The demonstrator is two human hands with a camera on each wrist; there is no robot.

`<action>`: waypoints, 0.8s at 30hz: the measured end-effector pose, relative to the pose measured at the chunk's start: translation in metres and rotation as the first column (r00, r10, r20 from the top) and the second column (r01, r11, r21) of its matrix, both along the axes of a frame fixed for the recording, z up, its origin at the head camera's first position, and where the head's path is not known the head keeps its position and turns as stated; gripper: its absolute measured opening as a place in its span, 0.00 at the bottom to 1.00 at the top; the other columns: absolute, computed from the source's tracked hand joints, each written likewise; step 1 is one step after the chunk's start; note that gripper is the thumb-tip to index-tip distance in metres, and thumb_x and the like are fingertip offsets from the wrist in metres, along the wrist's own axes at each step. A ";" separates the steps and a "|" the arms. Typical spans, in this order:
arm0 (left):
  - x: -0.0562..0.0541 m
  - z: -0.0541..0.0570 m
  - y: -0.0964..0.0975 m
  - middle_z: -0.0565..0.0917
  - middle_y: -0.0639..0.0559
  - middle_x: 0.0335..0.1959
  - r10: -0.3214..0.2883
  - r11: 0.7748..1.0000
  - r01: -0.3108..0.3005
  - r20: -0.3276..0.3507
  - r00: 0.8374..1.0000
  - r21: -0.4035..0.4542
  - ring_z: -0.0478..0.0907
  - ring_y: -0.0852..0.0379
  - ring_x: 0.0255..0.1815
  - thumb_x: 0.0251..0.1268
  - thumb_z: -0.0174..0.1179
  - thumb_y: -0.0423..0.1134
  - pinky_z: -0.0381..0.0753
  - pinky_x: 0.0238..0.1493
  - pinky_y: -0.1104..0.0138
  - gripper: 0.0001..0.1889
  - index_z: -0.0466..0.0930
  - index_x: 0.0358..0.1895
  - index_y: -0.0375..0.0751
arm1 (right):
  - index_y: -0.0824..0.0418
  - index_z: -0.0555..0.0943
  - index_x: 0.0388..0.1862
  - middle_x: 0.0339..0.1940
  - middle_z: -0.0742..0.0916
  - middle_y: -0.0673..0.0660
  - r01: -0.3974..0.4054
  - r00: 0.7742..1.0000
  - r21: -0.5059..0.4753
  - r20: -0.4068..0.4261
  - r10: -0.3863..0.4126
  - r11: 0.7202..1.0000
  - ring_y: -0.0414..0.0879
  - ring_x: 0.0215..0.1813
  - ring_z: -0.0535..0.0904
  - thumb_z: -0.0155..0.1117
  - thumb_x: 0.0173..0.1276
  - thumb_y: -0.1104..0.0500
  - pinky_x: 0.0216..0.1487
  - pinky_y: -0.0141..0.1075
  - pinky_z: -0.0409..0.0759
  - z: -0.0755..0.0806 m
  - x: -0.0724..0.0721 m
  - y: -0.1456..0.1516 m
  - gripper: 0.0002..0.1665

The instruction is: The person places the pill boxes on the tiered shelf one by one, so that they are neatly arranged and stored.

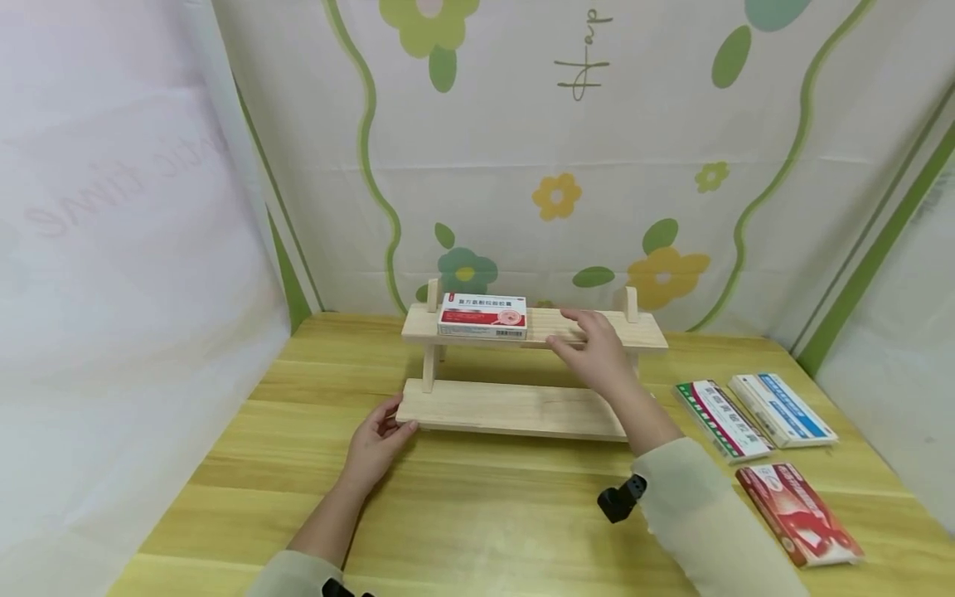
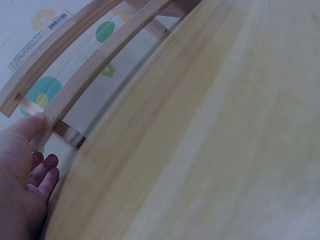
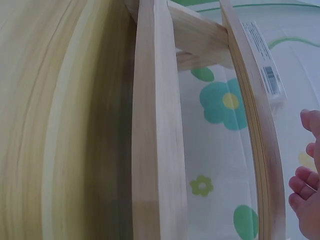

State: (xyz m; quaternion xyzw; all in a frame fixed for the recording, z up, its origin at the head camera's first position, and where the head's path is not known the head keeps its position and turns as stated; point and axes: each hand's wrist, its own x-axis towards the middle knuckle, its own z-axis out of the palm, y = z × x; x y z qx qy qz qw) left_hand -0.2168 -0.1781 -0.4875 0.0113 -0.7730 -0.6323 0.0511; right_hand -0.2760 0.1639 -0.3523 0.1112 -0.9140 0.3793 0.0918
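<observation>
A two-tier wooden shelf stands on the table. On the left part of its upper board lies a white and red medicine box; its barcode side shows in both wrist views. My left hand grips the left end of the lower board. In the left wrist view the thumb presses on that board's edge and the other fingers are curled beneath. Over the upper board, to the right of the box, is my right hand, its fingers spread and nothing held. In the right wrist view the fingers stand apart from the box.
At the right of the table lie a green-edged white medicine box, a blue and white box and a red box. A flower-printed cloth hangs behind the shelf, and white cloth walls the sides.
</observation>
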 end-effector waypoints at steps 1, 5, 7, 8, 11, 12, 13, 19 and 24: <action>0.000 0.001 0.000 0.72 0.37 0.68 -0.002 1.000 0.002 -0.001 1.000 0.003 0.76 0.48 0.58 0.63 0.67 0.38 0.77 0.50 0.79 0.33 0.67 0.70 0.38 | 0.58 0.67 0.72 0.72 0.69 0.63 0.002 1.000 -0.001 -0.007 -0.002 1.000 0.64 0.67 0.70 0.62 0.70 0.42 0.65 0.59 0.73 -0.001 0.002 0.005 0.38; 0.002 0.005 0.000 0.71 0.37 0.68 -0.015 1.000 0.015 0.005 1.000 0.016 0.74 0.45 0.61 0.64 0.66 0.39 0.76 0.50 0.80 0.33 0.66 0.71 0.38 | 0.59 0.67 0.72 0.72 0.69 0.64 0.017 0.999 0.006 -0.031 -0.017 1.000 0.65 0.67 0.69 0.61 0.70 0.41 0.64 0.60 0.73 -0.005 0.010 0.023 0.39; 0.003 0.006 0.000 0.71 0.37 0.68 -0.021 1.000 0.021 0.006 1.000 0.021 0.74 0.44 0.62 0.64 0.66 0.40 0.75 0.50 0.81 0.33 0.65 0.71 0.38 | 0.60 0.67 0.72 0.71 0.69 0.65 0.024 0.999 0.012 -0.042 -0.023 1.000 0.65 0.67 0.68 0.61 0.70 0.41 0.64 0.61 0.71 -0.006 0.014 0.031 0.39; 0.003 0.006 0.000 0.71 0.37 0.69 -0.022 1.000 0.021 0.009 1.000 0.023 0.73 0.44 0.62 0.65 0.66 0.40 0.75 0.50 0.82 0.33 0.65 0.71 0.38 | 0.60 0.67 0.72 0.72 0.69 0.65 0.028 0.999 0.016 -0.039 -0.028 0.999 0.65 0.68 0.67 0.61 0.70 0.41 0.65 0.62 0.70 -0.006 0.016 0.035 0.39; 0.003 0.006 0.001 0.71 0.37 0.68 -0.020 0.999 0.019 0.014 1.000 0.025 0.74 0.45 0.61 0.65 0.66 0.39 0.75 0.50 0.82 0.33 0.65 0.71 0.39 | 0.61 0.66 0.72 0.72 0.68 0.67 0.041 0.998 0.039 -0.039 -0.040 0.998 0.66 0.71 0.64 0.60 0.70 0.41 0.68 0.64 0.64 -0.008 0.023 0.047 0.39; 0.003 0.005 0.001 0.71 0.37 0.68 -0.016 1.000 0.015 0.017 1.000 0.023 0.74 0.46 0.61 0.64 0.66 0.39 0.75 0.50 0.82 0.33 0.66 0.71 0.39 | 0.61 0.66 0.72 0.72 0.68 0.67 0.049 0.998 0.049 -0.039 -0.047 0.998 0.66 0.72 0.63 0.60 0.70 0.40 0.69 0.65 0.62 -0.009 0.026 0.051 0.40; 0.003 0.005 0.001 0.72 0.38 0.68 -0.011 1.000 0.011 0.017 1.000 0.020 0.74 0.47 0.60 0.64 0.66 0.39 0.75 0.50 0.81 0.33 0.66 0.71 0.39 | 0.61 0.66 0.72 0.73 0.67 0.67 0.059 0.998 0.060 -0.034 -0.057 0.996 0.67 0.73 0.61 0.59 0.70 0.39 0.69 0.66 0.61 -0.010 0.029 0.055 0.40; 0.001 0.003 0.000 0.72 0.38 0.68 0.000 1.000 0.000 0.016 1.000 0.004 0.75 0.48 0.59 0.63 0.67 0.39 0.76 0.49 0.80 0.32 0.67 0.70 0.39 | 0.61 0.65 0.73 0.73 0.67 0.68 0.101 0.995 0.106 -0.033 -0.098 0.989 0.70 0.72 0.60 0.58 0.71 0.38 0.64 0.70 0.62 -0.012 0.048 0.077 0.41; 0.002 0.004 0.001 0.71 0.38 0.68 -0.013 1.000 0.013 0.026 1.000 0.014 0.74 0.46 0.61 0.64 0.66 0.39 0.75 0.49 0.82 0.32 0.66 0.71 0.40 | 0.61 0.64 0.74 0.73 0.66 0.71 0.149 0.989 0.122 -0.018 -0.147 0.981 0.73 0.72 0.59 0.59 0.71 0.39 0.61 0.72 0.62 -0.015 0.062 0.096 0.41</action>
